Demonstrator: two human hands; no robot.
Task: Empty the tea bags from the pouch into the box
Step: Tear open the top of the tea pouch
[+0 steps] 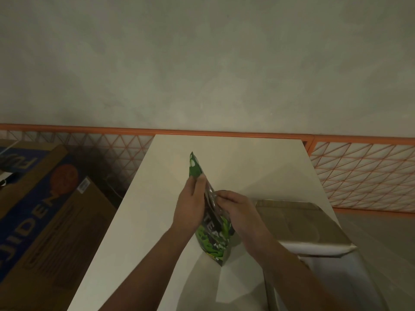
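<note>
A green tea pouch with white lettering stands upright near the middle of the white table. My left hand pinches the pouch's left upper edge, just below its raised green corner. My right hand grips the top of the pouch from the right, fingers curled at its mouth. The two hands hold the top apart. An open box with a pale flap sits on the table just right of my right hand. No tea bags are visible.
Large cardboard cartons with blue print stand on the floor left of the table. An orange lattice barrier runs along the wall behind. The table's far part lies bare beyond the pouch.
</note>
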